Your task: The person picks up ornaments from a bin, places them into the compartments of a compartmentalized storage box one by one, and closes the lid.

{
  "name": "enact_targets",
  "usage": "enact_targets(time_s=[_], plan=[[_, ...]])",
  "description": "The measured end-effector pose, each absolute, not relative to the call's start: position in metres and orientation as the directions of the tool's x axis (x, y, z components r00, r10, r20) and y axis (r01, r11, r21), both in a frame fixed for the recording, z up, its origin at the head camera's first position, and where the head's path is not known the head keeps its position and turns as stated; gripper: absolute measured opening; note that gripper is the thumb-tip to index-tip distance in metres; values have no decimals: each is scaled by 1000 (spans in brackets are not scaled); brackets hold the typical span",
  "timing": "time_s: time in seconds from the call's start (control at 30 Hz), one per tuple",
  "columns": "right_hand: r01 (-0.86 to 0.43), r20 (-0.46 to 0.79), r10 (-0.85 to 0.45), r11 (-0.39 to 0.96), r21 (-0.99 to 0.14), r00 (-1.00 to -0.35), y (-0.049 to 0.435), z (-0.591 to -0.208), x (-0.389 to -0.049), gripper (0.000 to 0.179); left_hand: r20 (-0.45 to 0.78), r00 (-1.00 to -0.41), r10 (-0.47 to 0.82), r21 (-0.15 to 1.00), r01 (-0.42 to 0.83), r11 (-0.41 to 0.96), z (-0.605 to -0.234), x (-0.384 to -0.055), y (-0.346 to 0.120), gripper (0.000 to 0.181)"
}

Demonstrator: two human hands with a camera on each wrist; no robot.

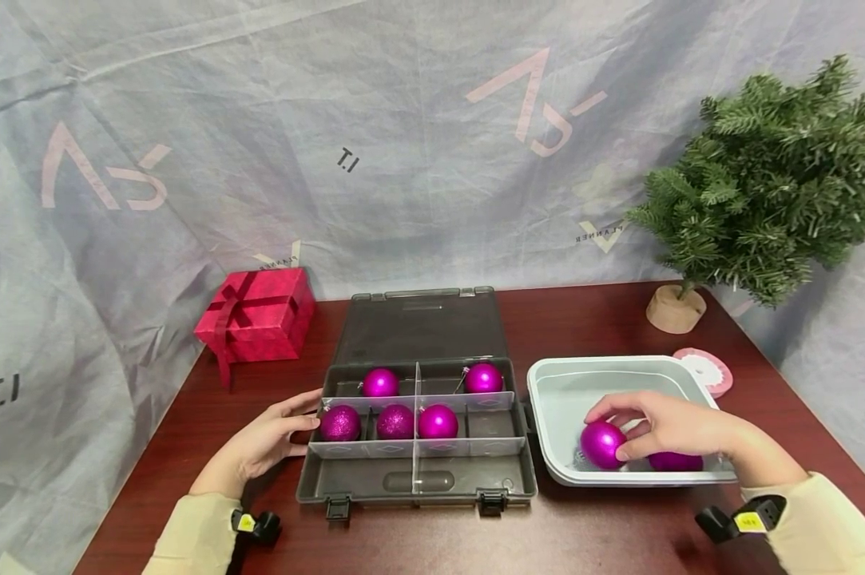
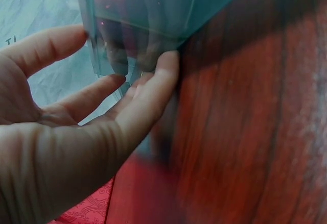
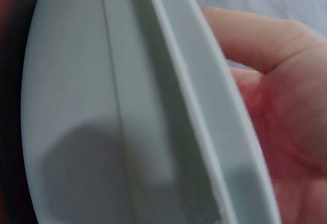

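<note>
My right hand (image 1: 658,423) pinches a shiny magenta Christmas ball (image 1: 602,445) between fingers and thumb over the front of the pale grey basin (image 1: 540,375). In the right wrist view the basin's outer wall hides the ball and fingertips. Another magenta ornament (image 1: 676,461) lies in the basin, partly under the hand. My left hand (image 1: 270,435), fingers loosely extended, rests its fingertips against the left side of the dark, see-through divided box (image 1: 353,479). Two shiny balls sit in the box's back row; two glittery balls (image 1: 340,423) and a shiny one (image 1: 438,422) fill part of the middle row.
The box's lid (image 1: 421,327) lies folded back behind it. A red gift box (image 1: 255,315) with a ribbon stands at back left. To the right are a small artificial fir tree (image 1: 770,184) on a wooden base and a pink ribbon spool (image 1: 716,374) behind the basin.
</note>
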State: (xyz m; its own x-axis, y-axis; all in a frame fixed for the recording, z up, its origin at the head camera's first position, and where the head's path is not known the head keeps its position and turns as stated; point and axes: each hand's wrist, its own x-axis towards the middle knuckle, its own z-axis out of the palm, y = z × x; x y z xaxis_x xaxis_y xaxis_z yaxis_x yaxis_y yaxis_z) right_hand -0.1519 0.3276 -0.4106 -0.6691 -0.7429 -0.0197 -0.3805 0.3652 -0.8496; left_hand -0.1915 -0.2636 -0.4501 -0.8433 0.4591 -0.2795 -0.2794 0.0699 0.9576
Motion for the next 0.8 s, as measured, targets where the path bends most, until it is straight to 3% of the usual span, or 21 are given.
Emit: enact_targets(time_s=[0.4, 0.63, 0.8], plan=[[-446, 144, -629, 352, -823, -764, 308, -397, -149, 43, -287, -845, 452, 957, -275, 93, -449, -192, -263, 72], [-391, 189, -495, 344, -854, -848, 286, -387, -146, 43, -283, -846, 452, 958, -276, 83, -448, -191, -263, 72], [-410, 233, -447, 355, -840, -864, 263, -383, -145, 44, -282, -846, 453, 958, -277, 79, -448, -191, -263, 72]])
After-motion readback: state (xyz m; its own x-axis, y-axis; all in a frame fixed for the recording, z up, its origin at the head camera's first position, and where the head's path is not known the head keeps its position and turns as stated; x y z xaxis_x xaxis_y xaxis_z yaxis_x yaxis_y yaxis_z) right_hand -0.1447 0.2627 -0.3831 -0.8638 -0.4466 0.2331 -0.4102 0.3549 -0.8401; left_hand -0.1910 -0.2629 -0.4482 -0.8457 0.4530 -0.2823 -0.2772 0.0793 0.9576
